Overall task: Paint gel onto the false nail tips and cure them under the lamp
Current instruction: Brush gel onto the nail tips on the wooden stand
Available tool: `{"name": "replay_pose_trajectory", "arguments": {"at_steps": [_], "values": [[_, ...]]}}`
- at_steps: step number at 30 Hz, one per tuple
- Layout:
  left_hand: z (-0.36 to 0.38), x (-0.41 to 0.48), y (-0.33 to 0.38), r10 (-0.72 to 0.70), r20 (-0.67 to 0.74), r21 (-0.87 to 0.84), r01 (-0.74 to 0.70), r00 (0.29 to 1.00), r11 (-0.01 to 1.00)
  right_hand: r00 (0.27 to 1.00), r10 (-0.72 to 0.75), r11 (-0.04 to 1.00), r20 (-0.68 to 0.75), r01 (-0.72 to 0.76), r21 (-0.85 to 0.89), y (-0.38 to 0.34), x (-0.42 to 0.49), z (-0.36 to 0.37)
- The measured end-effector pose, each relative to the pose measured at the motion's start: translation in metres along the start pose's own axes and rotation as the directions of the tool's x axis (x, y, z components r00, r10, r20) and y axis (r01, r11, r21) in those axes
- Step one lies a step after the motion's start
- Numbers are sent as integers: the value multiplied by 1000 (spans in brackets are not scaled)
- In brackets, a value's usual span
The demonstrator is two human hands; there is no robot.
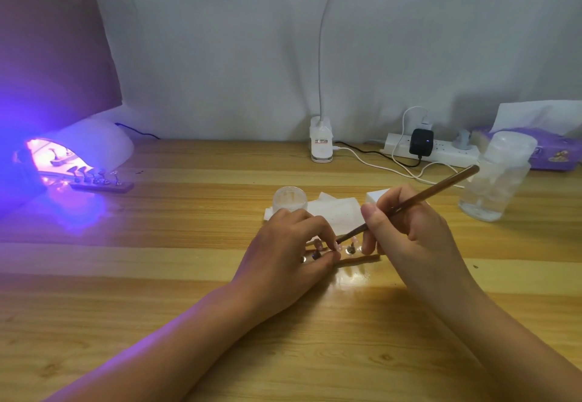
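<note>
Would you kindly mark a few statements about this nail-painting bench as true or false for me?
1. The right hand grips the brush. True.
2. The curing lamp is switched off. False: it glows purple.
3. The clear bottle stands left of both hands. False: it stands at the right, beyond the right hand.
4. A strip of nail tips lies at the lamp's mouth. True.
5. The left hand pinches the nail stand that the brush points at. True.
</note>
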State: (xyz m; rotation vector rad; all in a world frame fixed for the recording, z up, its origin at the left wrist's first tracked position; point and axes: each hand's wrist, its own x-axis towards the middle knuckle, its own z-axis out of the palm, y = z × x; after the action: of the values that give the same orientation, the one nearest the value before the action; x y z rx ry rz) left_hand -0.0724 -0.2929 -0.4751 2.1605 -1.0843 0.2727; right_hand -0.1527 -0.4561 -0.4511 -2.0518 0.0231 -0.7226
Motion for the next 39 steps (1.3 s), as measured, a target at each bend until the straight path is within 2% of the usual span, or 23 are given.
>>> {"name": "replay_pose_trajectory", "arguments": {"at_steps": [9, 21, 28, 39], "values": [[2, 1, -1, 26, -16, -3, -26, 1000, 1000, 999, 43, 999, 25, -44, 18, 5, 0, 1], [1, 1, -2, 25, 2, -10, -25, 1000, 1000, 998, 55, 998, -15, -55, 6, 9, 2, -3], [2, 1, -4, 28, 3, -7, -28, 1000, 1000, 998, 58, 995, 4, -59, 87, 5, 2, -2], [3, 1, -7, 7, 4, -34, -6, 1000, 999, 999, 16, 999, -43, -15, 28, 6, 4, -5]]}}
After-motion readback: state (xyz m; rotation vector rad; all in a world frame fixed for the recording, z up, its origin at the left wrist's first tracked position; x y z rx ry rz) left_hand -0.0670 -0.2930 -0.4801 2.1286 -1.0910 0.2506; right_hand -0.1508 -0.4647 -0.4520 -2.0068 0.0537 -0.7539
